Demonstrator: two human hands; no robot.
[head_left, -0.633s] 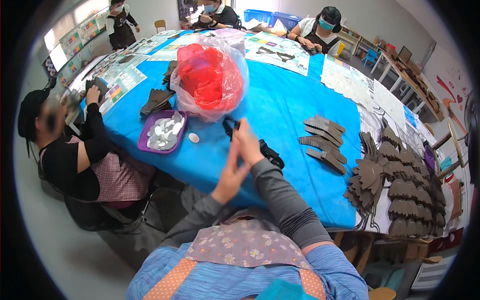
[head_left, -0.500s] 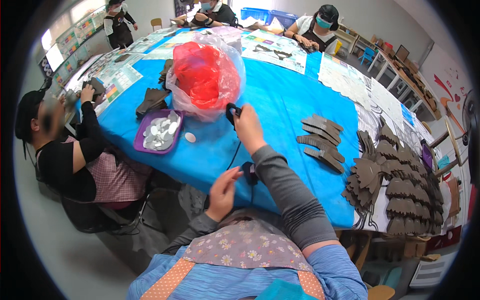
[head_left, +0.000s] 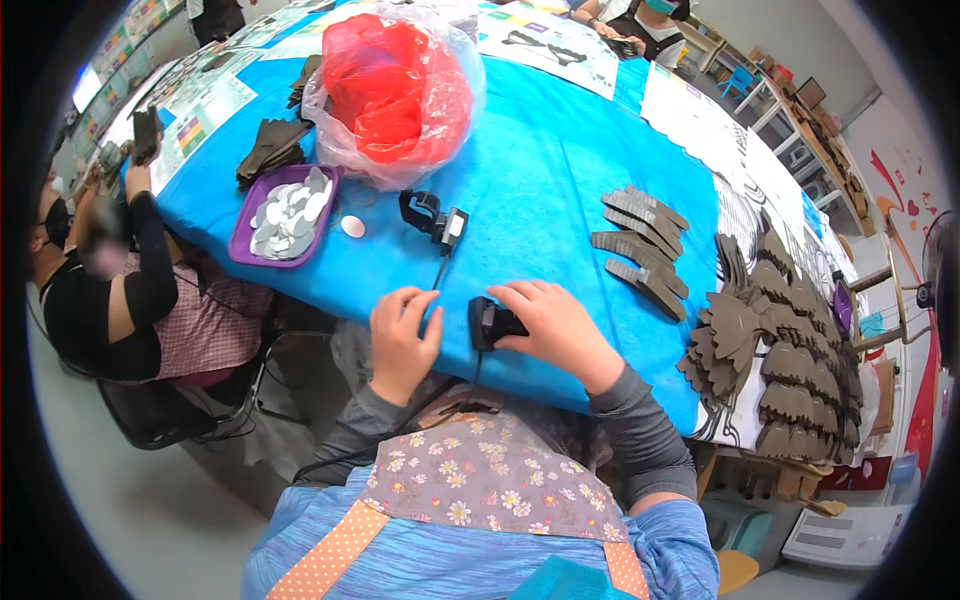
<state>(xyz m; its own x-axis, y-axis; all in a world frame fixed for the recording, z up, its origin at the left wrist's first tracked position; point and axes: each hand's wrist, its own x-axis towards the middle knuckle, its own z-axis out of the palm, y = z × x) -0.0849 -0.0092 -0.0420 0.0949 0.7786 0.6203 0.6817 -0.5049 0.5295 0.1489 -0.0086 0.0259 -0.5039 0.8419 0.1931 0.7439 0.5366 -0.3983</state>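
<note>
At the table's near edge, my right hand (head_left: pixel 560 330) pinches the strap of a small black boxy device (head_left: pixel 484 325) with a cable hanging from it. To its left, my left hand (head_left: pixel 405 340) holds nothing, its fingers apart and slightly bent. Just beyond my left fingertips runs the cable of a second black strapped device (head_left: pixel 448 230), which lies on the blue tablecloth (head_left: pixel 540 200). Close by that device is a single white oval piece (head_left: pixel 352 227). A purple basket (head_left: pixel 240 245) full of similar white ovals (head_left: pixel 292 215) stands further left.
A red bag (head_left: pixel 395 90) inside a clear one stands at the back left, beside dark scalloped pieces (head_left: pixel 273 150). Dark strips (head_left: pixel 640 250) lie to the right, with rows of scalloped pieces (head_left: pixel 810 365) beyond. A co-worker (head_left: pixel 120 310) sits at the left; another (head_left: pixel 650 30) sits across.
My right hand has left one black device on the cloth, come back toward me and taken hold of the other. My left hand has shifted left and away from me. The view tilts further down.
</note>
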